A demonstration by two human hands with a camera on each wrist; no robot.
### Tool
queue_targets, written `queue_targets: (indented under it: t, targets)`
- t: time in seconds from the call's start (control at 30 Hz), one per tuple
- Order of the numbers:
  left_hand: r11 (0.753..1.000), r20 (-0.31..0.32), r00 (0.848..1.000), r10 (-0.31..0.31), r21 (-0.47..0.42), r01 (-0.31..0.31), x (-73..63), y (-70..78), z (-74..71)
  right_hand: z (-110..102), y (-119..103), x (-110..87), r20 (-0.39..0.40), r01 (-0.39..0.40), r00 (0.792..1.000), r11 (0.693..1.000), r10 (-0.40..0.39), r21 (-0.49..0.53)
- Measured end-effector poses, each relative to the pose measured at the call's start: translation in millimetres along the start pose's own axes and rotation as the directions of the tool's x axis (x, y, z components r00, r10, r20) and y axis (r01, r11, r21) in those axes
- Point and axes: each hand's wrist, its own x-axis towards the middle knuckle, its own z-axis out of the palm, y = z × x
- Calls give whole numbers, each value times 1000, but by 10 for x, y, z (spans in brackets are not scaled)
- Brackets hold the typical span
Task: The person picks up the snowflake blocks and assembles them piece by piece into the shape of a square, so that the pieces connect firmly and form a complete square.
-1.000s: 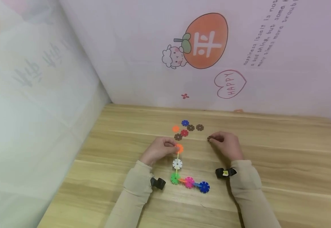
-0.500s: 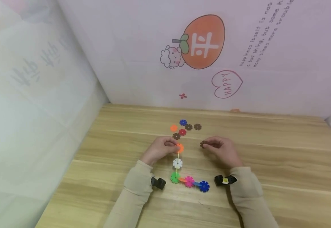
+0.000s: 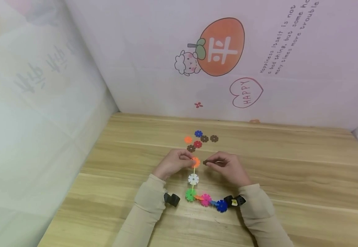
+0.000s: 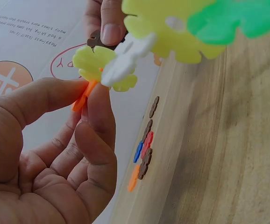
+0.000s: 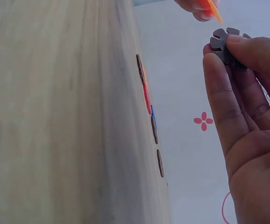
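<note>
My left hand pinches the orange notched disc at the top end of a chain of interlocking plastic discs. Below it come a yellow disc seen edge-on, a white disc, another yellow one and a green disc. From the green one the chain turns right through orange, a pink disc and light blue to a dark blue disc. Between thumb and fingers my right hand holds a brown notched disc, close beside the orange disc but apart from it in the head view.
Behind the hands, loose discs lie on the wooden table: a blue disc, an orange disc, a red disc and several brown discs. A printed sheet stands along the table's back edge.
My right hand has moved left and nearer to me, bringing the brown disc close to the orange one. The left hand and its chain have hardly moved.
</note>
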Motion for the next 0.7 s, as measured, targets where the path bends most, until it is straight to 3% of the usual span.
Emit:
queue_targets:
  t: [0.37, 0.7]
  targets:
    - [1000, 12, 1000, 10, 6, -10, 16, -19, 15, 61, -5, -1, 25, 69, 997, 998, -69, -3]
    - [999, 15, 1000, 21, 25, -22, 15, -14, 19, 102, -20, 5, 21, 131, 991, 988, -130, -80]
